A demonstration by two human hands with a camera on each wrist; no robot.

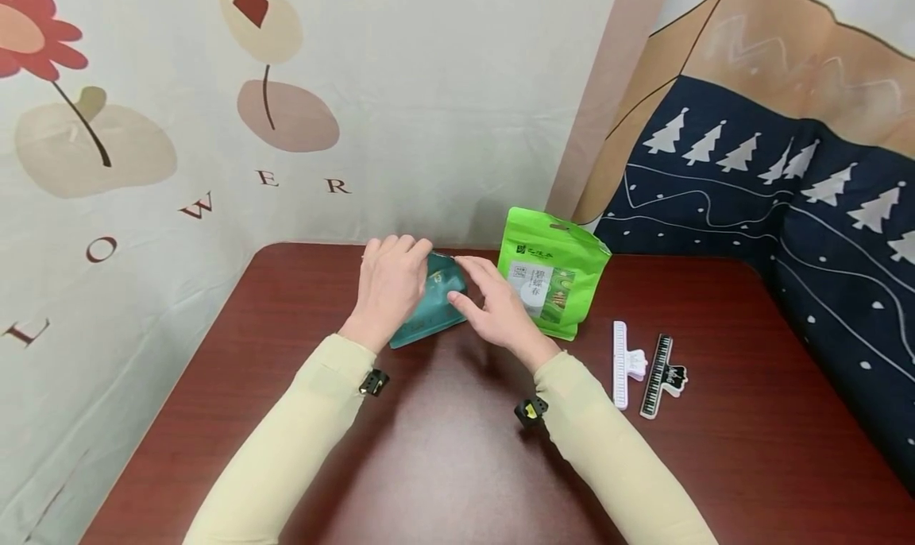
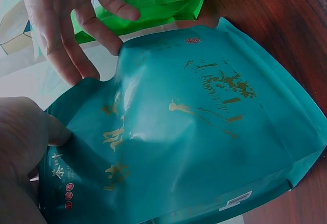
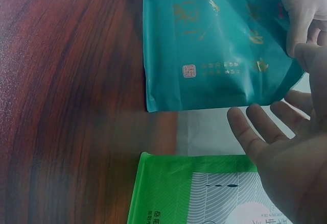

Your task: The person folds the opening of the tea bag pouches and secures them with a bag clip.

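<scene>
Teal pouch (image 1: 436,303) is near the table's (image 1: 457,458) far edge, where I see the left hand (image 1: 391,281) gripping its top, probably for steadiness, while the right hand's (image 1: 498,305) loosely extended fingers touch one corner.

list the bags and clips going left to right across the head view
Teal bag → bright green bag → white clip → black clip

The table (image 1: 443,465) bears a green pouch (image 1: 584,284) and two clips (image 1: 619,366).
</scene>
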